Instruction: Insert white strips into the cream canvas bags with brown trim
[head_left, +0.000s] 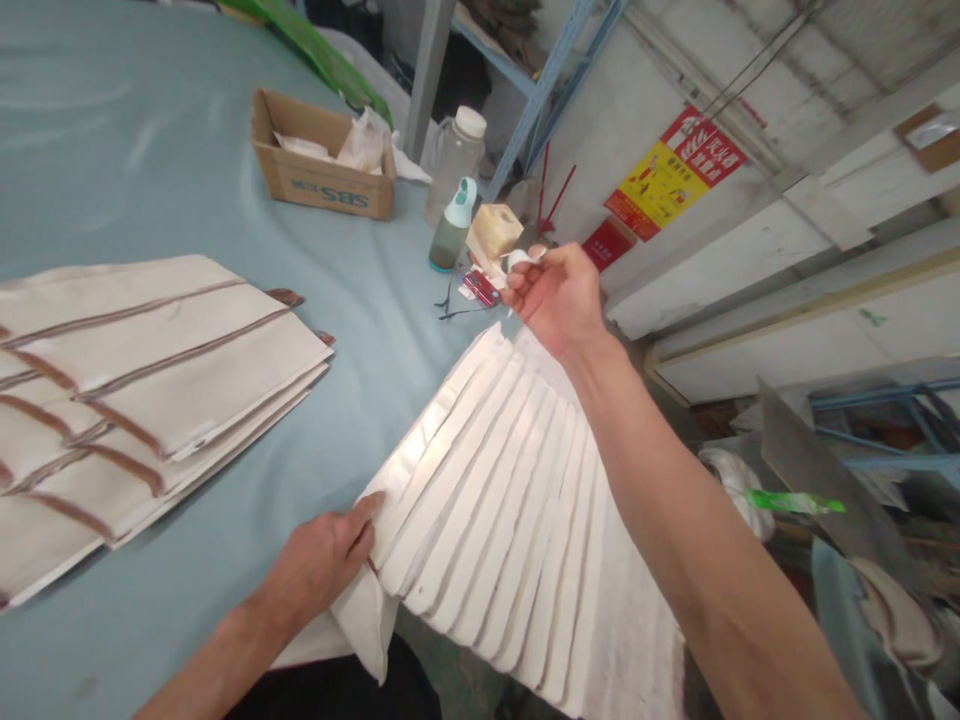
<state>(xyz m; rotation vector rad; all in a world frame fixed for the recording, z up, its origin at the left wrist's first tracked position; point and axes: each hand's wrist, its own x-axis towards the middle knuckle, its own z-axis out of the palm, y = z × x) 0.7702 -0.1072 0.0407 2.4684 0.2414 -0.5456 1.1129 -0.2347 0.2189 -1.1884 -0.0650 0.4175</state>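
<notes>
A fan of overlapping off-white fabric strips (480,500) hangs over the table's edge in front of me. My left hand (326,555) is closed at the lower left corner of these strips, its index finger lying along the outermost one. Under that hand a loose off-white flap folds downward. Above the far end of the strips, my right hand (562,300) is raised and closed in a pinch on a small white piece (519,260), too small to tell whether it is paper or tape.
Stacked off-white fabric panels with brown trim (187,350) lie on the blue-green table (345,420) at left. Farther back stand a cardboard box (322,190), a large clear bottle (456,160), a smaller bottle (452,230) and a tissue box (491,235). Shelving rises behind.
</notes>
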